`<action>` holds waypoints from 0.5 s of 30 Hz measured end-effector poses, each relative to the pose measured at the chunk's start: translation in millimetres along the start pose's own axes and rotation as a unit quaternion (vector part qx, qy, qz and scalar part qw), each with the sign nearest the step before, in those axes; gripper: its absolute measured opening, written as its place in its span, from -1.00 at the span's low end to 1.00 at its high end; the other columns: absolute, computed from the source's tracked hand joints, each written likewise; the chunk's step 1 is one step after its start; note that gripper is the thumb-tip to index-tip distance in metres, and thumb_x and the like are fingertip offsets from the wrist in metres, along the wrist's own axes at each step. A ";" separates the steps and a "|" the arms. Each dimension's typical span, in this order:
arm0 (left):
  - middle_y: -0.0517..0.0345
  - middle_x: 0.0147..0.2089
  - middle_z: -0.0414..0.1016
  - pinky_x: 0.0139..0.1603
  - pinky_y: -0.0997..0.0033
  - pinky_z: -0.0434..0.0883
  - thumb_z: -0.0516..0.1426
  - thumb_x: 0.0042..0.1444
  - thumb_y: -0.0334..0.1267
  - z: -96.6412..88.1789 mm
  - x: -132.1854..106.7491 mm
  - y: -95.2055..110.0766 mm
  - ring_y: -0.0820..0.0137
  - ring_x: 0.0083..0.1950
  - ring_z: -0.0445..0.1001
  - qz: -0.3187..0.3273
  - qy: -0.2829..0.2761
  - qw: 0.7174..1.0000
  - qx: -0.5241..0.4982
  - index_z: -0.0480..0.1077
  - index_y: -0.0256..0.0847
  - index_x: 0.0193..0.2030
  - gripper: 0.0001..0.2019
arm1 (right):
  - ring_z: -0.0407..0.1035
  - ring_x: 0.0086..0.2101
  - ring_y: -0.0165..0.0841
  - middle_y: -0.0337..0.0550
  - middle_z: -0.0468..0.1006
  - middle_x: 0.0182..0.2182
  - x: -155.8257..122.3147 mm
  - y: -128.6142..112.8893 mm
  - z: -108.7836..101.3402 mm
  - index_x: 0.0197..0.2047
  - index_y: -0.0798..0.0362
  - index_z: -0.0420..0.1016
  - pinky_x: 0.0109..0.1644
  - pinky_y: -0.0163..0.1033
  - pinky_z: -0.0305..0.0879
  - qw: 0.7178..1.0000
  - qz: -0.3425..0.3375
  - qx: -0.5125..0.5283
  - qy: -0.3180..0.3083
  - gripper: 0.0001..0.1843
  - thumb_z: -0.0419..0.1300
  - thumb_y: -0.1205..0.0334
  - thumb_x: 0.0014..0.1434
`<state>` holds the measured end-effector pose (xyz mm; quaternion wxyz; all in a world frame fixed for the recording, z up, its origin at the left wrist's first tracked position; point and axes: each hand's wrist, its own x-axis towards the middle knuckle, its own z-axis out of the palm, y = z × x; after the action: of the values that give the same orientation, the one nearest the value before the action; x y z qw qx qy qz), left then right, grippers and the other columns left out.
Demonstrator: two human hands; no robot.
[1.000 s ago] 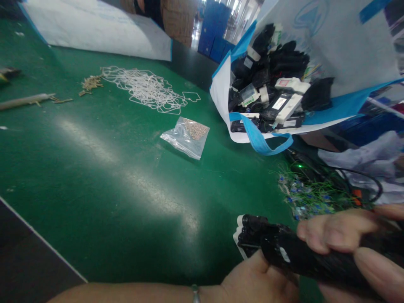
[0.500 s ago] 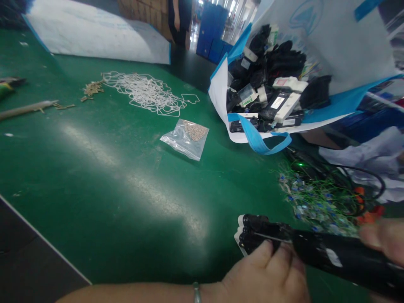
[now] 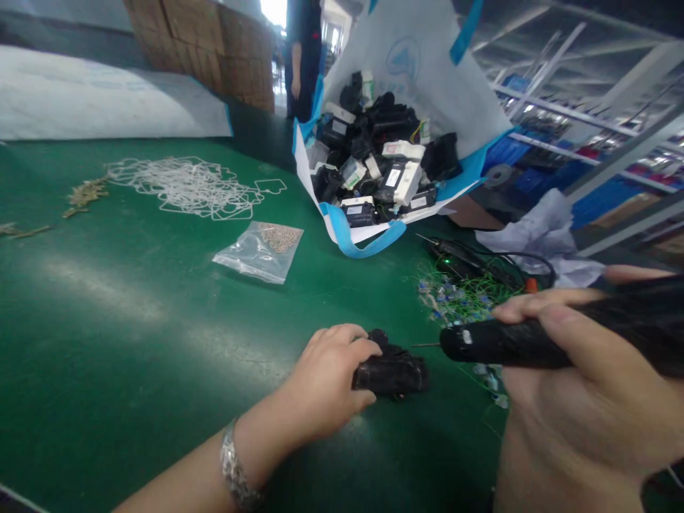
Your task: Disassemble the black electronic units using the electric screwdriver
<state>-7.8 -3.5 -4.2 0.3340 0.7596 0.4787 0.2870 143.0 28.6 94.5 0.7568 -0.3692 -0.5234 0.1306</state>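
My left hand (image 3: 325,377) grips a small black device (image 3: 392,372) lying on the green table (image 3: 133,335); a bracelet sits on that wrist. My right hand (image 3: 582,399) is wrapped round a black electric screwdriver (image 3: 513,343), held level just right of the device. Its thin bit points left at the device, a short gap away.
A white and blue bag (image 3: 374,157) full of black and white devices lies open at the back. A clear packet (image 3: 260,251) of small parts, a tangle of white wire loops (image 3: 187,187), green wires with blue tags (image 3: 459,296) and a black cable (image 3: 481,258) lie about. A person stands far behind.
My left hand has set the black device down on the table. The screwdriver has drawn back to the right, away from it. The view has lifted and turned.
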 end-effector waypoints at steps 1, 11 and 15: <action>0.13 -0.04 0.32 0.01 0.26 0.23 0.19 -0.19 -0.41 -5.5 2.9 -3.3 0.28 -0.05 0.29 -0.003 -0.025 0.999 -0.033 0.37 -0.13 -0.16 -0.64 | 0.28 -0.64 -0.30 -0.25 0.40 -0.62 -0.8 1.1 0.0 -0.35 0.18 0.35 -0.54 -0.17 0.29 1.000 -0.007 0.013 -0.011 -0.73 0.19 0.51 -0.22; 0.14 -0.01 0.35 0.09 0.30 0.15 0.18 -0.14 -0.35 -31.3 12.4 -17.5 0.27 0.03 0.29 -0.041 -0.142 0.981 -0.124 0.35 -0.17 -0.14 -0.66 | 0.27 -0.57 -0.38 -0.33 0.35 -0.57 -5.8 2.3 -15.2 -0.26 0.07 0.32 -0.43 -0.21 0.27 0.985 0.135 -0.008 -0.111 -0.69 0.20 0.37 -0.16; 0.10 0.02 0.33 0.13 0.26 0.10 0.18 -0.12 -0.33 -27.6 12.2 -18.2 0.24 0.07 0.25 -0.046 -0.154 0.981 -0.108 0.34 -0.18 -0.12 -0.66 | 0.22 -0.57 -0.43 -0.37 0.27 -0.58 -6.2 2.7 -13.3 -0.35 0.06 0.27 -0.49 -0.30 0.19 0.978 0.161 -0.009 -0.129 -0.75 0.15 0.39 -0.20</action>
<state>-33.8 19.9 -0.2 0.4967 0.7311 0.4220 0.2016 152.7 21.2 86.0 0.6483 -0.4355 -0.5515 0.2930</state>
